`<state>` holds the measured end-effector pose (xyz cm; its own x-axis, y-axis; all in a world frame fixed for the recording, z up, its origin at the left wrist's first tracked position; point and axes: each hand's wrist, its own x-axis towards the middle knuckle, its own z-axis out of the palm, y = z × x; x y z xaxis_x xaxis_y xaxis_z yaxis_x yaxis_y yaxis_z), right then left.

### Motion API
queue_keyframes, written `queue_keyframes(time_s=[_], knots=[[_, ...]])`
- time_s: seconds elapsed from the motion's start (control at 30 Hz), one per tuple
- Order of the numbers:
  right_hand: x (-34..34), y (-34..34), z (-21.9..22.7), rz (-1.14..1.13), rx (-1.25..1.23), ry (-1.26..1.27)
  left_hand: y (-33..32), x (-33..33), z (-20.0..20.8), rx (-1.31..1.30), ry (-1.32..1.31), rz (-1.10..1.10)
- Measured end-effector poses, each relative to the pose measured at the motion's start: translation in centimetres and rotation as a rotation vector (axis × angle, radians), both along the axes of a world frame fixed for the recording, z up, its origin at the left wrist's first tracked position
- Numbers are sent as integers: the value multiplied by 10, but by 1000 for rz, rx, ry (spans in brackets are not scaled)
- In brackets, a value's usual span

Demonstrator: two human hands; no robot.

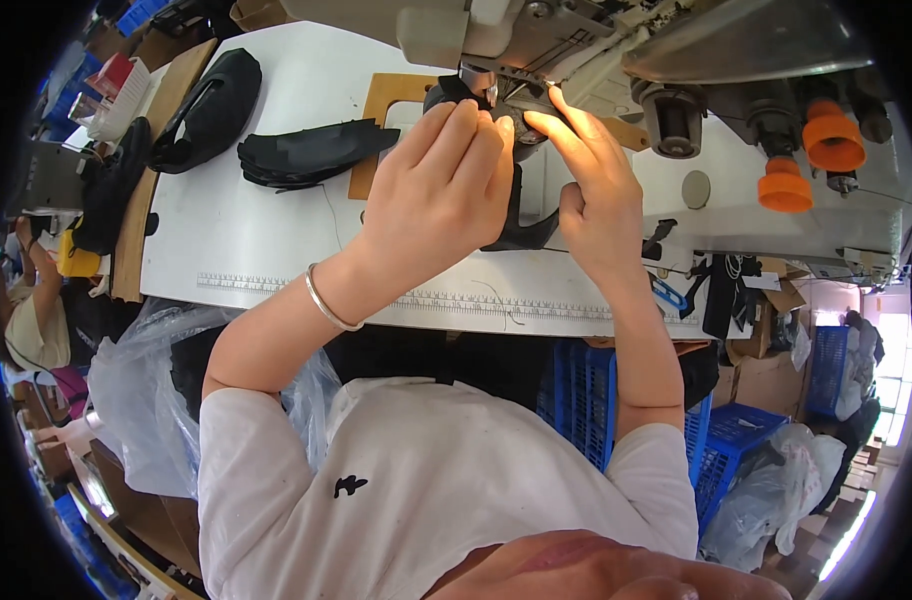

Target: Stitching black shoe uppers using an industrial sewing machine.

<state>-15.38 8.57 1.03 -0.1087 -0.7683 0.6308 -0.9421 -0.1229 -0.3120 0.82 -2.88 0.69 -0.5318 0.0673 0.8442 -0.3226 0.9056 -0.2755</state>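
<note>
Crowded workshop, with blue crates [586, 395] and clear plastic bags [141, 390] on the floor under a white desk [246, 240]. Sat at a sewing machine [616, 45] mounted on that desk, orange thread cones [834, 140] hanging at its right side. Held a black shoe piece [521, 215] up at the needle area, right under the machine head, above the desk and not lying flat on it. Left hand [441, 185], a thin silver bracelet [328, 302] on its wrist, curled closed over the upper part of the piece, fingertips pressed at the top edge. Right hand [591, 185] pinched on the same piece from the other side, fingers together near the needle, thumb tucked below; both touching each other at the fingertips. Kept a stack of black cut pieces [311, 152] further left on the desk, well apart from the hands, and a finished black shoe upper [211, 110] beyond it. Wore a white shirt [426, 490].
</note>
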Motion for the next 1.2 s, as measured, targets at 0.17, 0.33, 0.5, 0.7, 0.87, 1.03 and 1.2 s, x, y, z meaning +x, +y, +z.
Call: queue_keyframes(time_s=[0.17,0.33,0.5,0.7,0.87,1.03,1.2], knots=[[4,4,-3,-66,8,86,0,4,-1,-59,-33,23],[8,4,-3,-82,-5,90,-6,6,-2,-49,-44,-5],[18,9,3,-125,16,125,-9,10,-1,45,-59,-36],[32,10,1,-214,53,160,-22,13,5,121,-39,-144],[45,10,-5,-270,38,167,-32,20,8,164,-97,-202],[57,9,-6,-319,15,187,-45,25,11,139,-156,-283],[71,8,3,-370,113,153,-54,25,15,197,-178,-326]])
